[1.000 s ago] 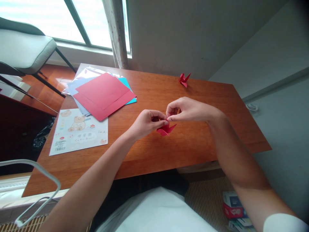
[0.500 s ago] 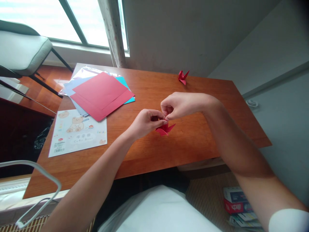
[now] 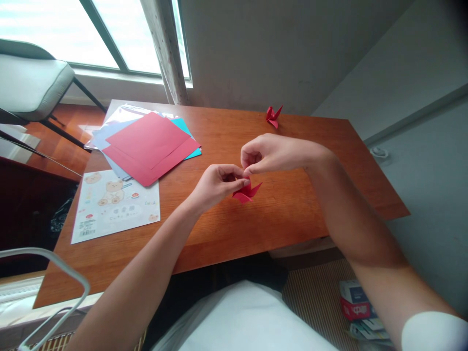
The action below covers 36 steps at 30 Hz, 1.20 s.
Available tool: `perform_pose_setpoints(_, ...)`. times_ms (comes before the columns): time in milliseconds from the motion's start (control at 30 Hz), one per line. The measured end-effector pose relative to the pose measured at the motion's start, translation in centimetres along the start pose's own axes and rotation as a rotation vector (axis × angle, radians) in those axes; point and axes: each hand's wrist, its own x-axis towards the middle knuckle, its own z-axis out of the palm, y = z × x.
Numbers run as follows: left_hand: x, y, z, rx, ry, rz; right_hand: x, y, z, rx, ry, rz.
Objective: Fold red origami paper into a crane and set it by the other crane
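Note:
My left hand point(image 3: 215, 184) and my right hand point(image 3: 268, 153) meet over the middle of the wooden table point(image 3: 292, 214), both pinching a small folded red paper piece point(image 3: 246, 191). The paper's pointed flaps stick out below and to the right of my fingertips. My left thumb and forefinger grip its left side, while my right fingers, curled in a pinch, hold its top. A finished red paper crane point(image 3: 271, 116) stands at the table's far edge, well beyond my right hand.
A stack of red, blue and pale paper sheets point(image 3: 149, 144) lies at the table's left rear. A sheet printed with bears point(image 3: 115, 204) lies in front of it. A grey chair point(image 3: 32, 85) stands by the window. Boxes point(image 3: 356, 307) sit on the floor at the right.
Both hands and the red paper piece have shifted slightly left and away from me. The right hand's pinch has turned a little over the paper.

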Motion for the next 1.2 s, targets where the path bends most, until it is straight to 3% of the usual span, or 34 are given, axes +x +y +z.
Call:
perform_pose_setpoints(300,0.0,0.5,-0.1,-0.161,0.016,-0.045,-1.6,0.2,1.3,0.132,0.305,0.014)
perform_pose_setpoints(467,0.0,0.5,-0.1,-0.181,0.093,-0.038,-1.8,0.7,3.0,0.253,0.425,0.003)
perform_pose_setpoints(700,0.2,0.2,-0.4,-0.176,0.184,0.031,-1.7,1.5,6.5,0.390,0.692,0.005)
perform_pose_setpoints(833,0.5,0.0,-0.5,-0.221,0.241,0.055,-1.4,2.2,9.2,0.521,0.730,0.009)
perform_pose_setpoints(933,0.5,-0.1,-0.5,-0.223,0.197,0.039,-0.9,2.9,10.7,0.565,0.814,0.006)
perform_pose_setpoints(1200,0.5,0.0,-0.3,-0.162,0.145,0.018,-0.8,3.4,10.7,0.576,0.861,0.048)
